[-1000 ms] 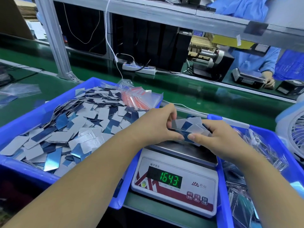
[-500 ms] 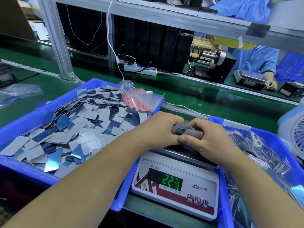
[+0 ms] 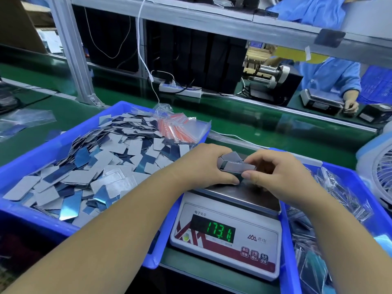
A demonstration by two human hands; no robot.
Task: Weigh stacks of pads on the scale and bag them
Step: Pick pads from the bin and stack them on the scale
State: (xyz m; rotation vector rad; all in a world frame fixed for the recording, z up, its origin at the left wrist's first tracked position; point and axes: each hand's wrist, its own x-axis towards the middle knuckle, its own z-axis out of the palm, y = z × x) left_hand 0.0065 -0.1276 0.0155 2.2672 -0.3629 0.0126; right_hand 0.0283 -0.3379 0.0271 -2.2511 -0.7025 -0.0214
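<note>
Grey stack of pads (image 3: 237, 164) gripped by both hands above the scale (image 3: 228, 236).
Left hand (image 3: 209, 166) and right hand (image 3: 275, 172) squeezed its ends; the thin, light sheets looked slippery, likely fanning out unless held at the edges.

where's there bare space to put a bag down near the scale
Bare green belt lies behind the white digital scale, before the white power strip. Crowded: left blue bin heaped with pads, right blue bin full of bags, both hands over the scale's pan.
</note>
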